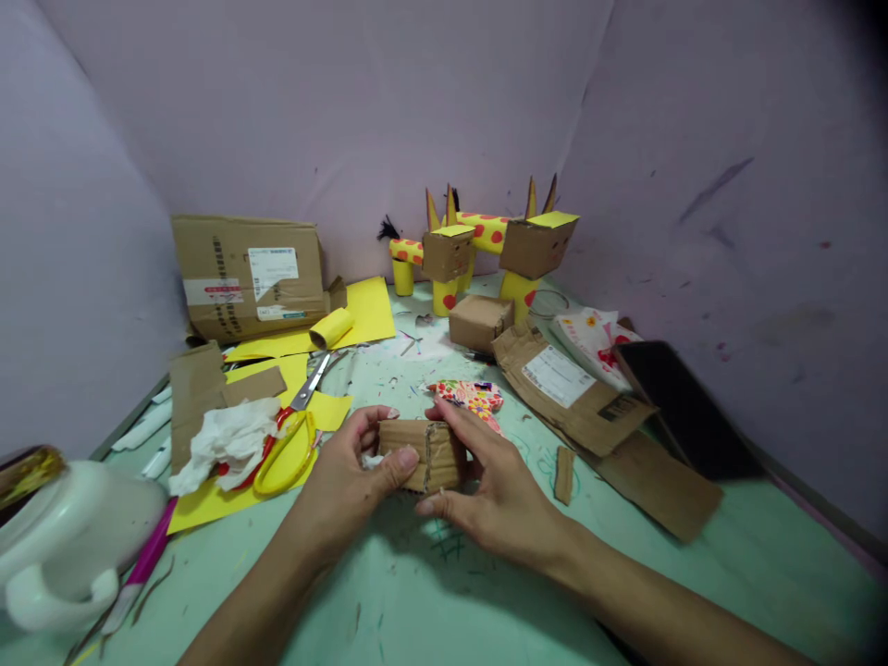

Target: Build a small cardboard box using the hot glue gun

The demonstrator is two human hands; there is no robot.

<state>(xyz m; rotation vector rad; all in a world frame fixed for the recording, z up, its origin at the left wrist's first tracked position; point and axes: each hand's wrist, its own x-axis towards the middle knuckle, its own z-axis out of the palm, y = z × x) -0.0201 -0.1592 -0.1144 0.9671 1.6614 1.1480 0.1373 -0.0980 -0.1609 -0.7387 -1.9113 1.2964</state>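
Note:
Between my two hands is a small cardboard box (pixel 409 433), held a little above the green table (pixel 430 610). My left hand (pixel 367 462) grips its left side, thumb across the near face and fingers behind. A bit of white, perhaps tissue, shows by the left fingers. Around the right end curls my right hand (pixel 492 472), thumb below and fingers over the top. Just behind the box lies a flower-patterned object (pixel 472 396), partly covered by my right hand. Red and yellow scissors (pixel 295 435) rest to the left, beside crumpled white tissue (pixel 232 439).
Two cardboard-headed yellow animals with red spots (pixel 448 254) stand at the back, near a closed cardboard box (pixel 478 321). Cardboard pieces (pixel 575 388) and a dark flat device (pixel 684 407) lie right. At left are yellow paper (pixel 367 310), a yellow tube (pixel 331 327) and a white mug (pixel 90 518).

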